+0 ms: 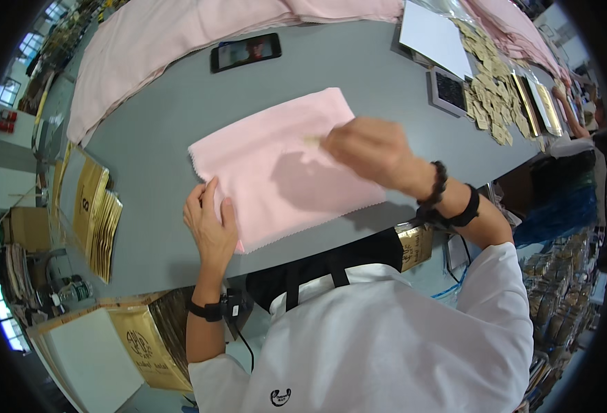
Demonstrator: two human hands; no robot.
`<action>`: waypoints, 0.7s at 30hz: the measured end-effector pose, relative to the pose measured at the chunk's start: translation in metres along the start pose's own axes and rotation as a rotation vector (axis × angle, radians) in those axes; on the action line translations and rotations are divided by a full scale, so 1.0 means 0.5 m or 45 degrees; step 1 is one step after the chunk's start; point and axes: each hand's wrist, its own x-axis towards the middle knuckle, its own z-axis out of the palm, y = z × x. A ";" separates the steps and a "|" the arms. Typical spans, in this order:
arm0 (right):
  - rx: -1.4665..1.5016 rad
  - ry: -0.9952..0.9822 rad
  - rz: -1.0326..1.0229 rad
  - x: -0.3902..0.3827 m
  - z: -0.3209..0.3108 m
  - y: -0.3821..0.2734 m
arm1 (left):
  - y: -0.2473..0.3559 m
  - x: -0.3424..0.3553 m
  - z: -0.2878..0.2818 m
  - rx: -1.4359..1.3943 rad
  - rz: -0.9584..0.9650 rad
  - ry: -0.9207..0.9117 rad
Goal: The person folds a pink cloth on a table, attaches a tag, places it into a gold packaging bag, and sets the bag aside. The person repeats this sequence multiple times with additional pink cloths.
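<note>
A folded pale pink cloth [269, 172] with a scalloped edge lies flat on the grey table before me. My left hand [210, 224] rests at its near left edge, fingers lying on the cloth and the table, thumb apart. Above the cloth's right part hovers my right hand [369, 151], fingers closed and slightly blurred by motion. A small yellowish thing [312, 140] juts out from its fingertips, too smeared to name. The right hand casts a shadow on the cloth.
Pink cloth piles [159, 41] line the far side, behind a phone [246, 52]. Far right are a white board [435, 38], a dark pad [448, 91] and many kraft tags [493, 96]. Gold packets [97, 213] lie left. Another person's hand [570, 107] shows at right.
</note>
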 end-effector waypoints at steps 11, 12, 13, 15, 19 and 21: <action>0.015 -0.489 0.454 0.014 0.093 -0.068 | 0.004 0.003 -0.012 -0.029 0.004 0.006; 0.020 -0.555 0.509 0.020 0.094 -0.070 | 0.003 0.005 -0.013 -0.027 0.019 0.017; 0.205 -0.530 0.597 0.026 0.091 -0.072 | 0.002 0.004 -0.013 -0.028 0.024 0.024; 0.559 -0.629 0.889 0.037 0.083 -0.078 | 0.002 0.002 -0.010 -0.029 0.024 0.034; 1.226 -0.385 1.136 0.052 0.084 -0.089 | 0.000 0.000 -0.011 -0.026 0.020 0.027; 1.345 -0.280 1.220 0.053 0.080 -0.071 | 0.001 0.000 -0.012 -0.029 0.014 0.025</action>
